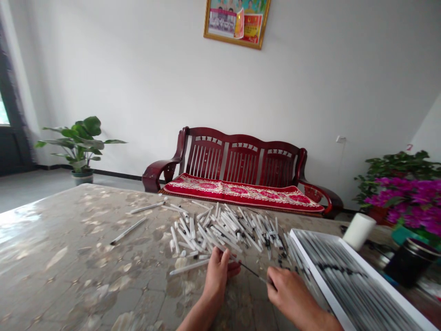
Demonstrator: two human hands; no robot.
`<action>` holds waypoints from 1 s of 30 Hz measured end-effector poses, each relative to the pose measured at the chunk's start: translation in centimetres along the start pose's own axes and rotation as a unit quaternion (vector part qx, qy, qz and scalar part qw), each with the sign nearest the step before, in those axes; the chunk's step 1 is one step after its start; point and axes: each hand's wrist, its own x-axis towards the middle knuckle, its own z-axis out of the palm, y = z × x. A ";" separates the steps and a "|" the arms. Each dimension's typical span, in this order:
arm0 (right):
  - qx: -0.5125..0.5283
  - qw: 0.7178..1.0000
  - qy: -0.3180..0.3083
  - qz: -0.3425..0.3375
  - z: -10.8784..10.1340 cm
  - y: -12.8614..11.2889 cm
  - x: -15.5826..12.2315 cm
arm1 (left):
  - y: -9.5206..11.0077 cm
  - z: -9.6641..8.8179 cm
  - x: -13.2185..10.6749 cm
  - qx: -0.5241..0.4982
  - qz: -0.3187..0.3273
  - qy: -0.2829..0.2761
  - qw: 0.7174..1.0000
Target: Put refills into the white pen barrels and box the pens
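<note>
My left hand (220, 269) is closed, thumb against fingers, around a whitish pen barrel, mostly hidden by the fingers. A thin dark pen refill (251, 270) spans the gap between my hands, its left end at the left fingers. My right hand (291, 292) pinches the refill's other end. Another white barrel (188, 267) lies just left of my left hand; whether the hand touches it I cannot tell. Beyond both hands spreads a loose pile of white pen parts (223, 225), with small black pieces at its right side.
A white box (330, 294) of long grey refills stands right of my right hand. Behind it are a white roll (359, 231), a dark cup (413, 262) and purple flowers (413, 202). Stray pens (128, 231) lie left on the patterned table (69, 262). Beyond stands a wooden bench (241, 156).
</note>
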 end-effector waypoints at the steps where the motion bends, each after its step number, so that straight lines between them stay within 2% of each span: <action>1: 0.003 1.000 0.017 -0.003 -0.2 -0.1 0.1 | 0.0 0.1 -0.1 0.001 -0.002 -0.007 1.000; 3: 0.052 0.997 0.056 -0.017 -0.3 -0.4 0.4 | 0.0 0.3 -0.3 -0.014 -0.023 -0.025 0.999; 5: 0.167 0.983 0.076 -0.032 0.1 -1.0 0.8 | 0.2 0.6 -0.6 -0.039 -0.066 -0.051 0.996; 7: 0.323 0.943 0.073 -0.029 0.8 -1.8 1.5 | 0.4 0.7 -0.9 -0.060 -0.119 -0.073 0.988; 9: 0.465 0.882 0.072 -0.001 1.8 -2.7 2.4 | 0.6 0.8 -1.1 -0.077 -0.158 -0.083 0.981; 11: 0.554 0.828 0.081 0.028 2.7 -3.4 3.1 | 0.8 0.7 -1.3 -0.092 -0.170 -0.088 0.977; 13: 0.599 0.796 0.073 0.048 3.5 -3.6 3.8 | 0.9 0.6 -1.3 -0.103 -0.168 -0.095 0.976; 16: 0.624 0.777 0.042 0.066 3.9 -2.6 4.2 | 1.2 0.6 -1.3 -0.103 -0.167 -0.091 0.976; 18: 0.592 0.800 0.034 0.087 3.4 -0.7 4.2 | 1.5 0.6 -1.1 -0.108 -0.150 -0.069 0.980; 20: 0.486 0.865 0.048 0.116 2.6 2.0 3.9 | 1.7 0.6 -0.8 -0.122 -0.122 -0.039 0.984; 22: 0.315 0.936 0.107 0.116 1.9 5.1 3.3 | 1.9 0.5 -0.5 -0.135 -0.105 -0.016 0.985; 23: 0.234 0.955 0.128 0.126 1.6 6.5 3.0 | 2.0 0.4 -0.3 -0.141 -0.103 -0.009 0.985; 26: 0.097 0.974 0.129 0.160 1.8 9.1 2.1 | 1.9 0.3 0.0 -0.151 -0.108 0.005 0.983; 30: 0.041 0.983 0.087 0.158 3.0 9.1 1.4 | 1.7 0.3 -0.1 -0.145 -0.103 -0.005 0.984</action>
